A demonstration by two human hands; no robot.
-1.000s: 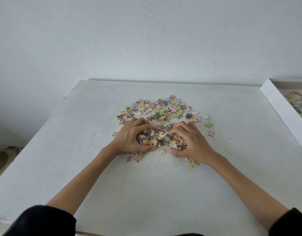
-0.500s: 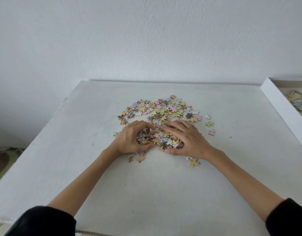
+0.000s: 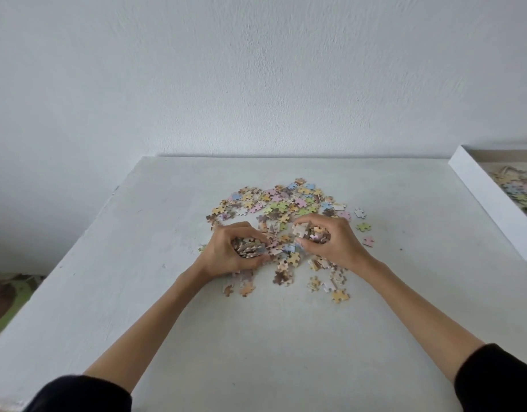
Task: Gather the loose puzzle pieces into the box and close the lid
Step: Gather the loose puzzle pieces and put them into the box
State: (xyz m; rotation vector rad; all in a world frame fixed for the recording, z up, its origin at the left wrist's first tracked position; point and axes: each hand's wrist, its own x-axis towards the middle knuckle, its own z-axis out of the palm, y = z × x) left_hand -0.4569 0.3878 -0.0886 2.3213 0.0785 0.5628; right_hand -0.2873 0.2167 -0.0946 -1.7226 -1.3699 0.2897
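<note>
Your left hand (image 3: pixel 233 251) and right hand (image 3: pixel 330 242) each clench a bunch of puzzle pieces (image 3: pixel 281 203) above the pile on the worktop (image 3: pixel 137 263); the box (image 3: pixel 491 203) lies open far right

We're over the bench (image 3: pixel 286 337), its far edge against the wall (image 3: pixel 256 69). The pieces (image 3: pixel 281 203) lie spread on the bench, middle to far. Our left hand (image 3: pixel 229 252) sits at the near left of the spread, fingers (image 3: pixel 244 230) curled round a clump; our right hand (image 3: pixel 333 245) sits at the near right, curled round another. Between and before the hands, more pieces lie scattered. A few strays (image 3: pixel 364 226) lie just right of the right hand. Well to the right, at the bench's edge, sits the box (image 3: pixel 491 203), pieces inside it. Floor (image 3: pixel 6 298) shows down left.
</note>
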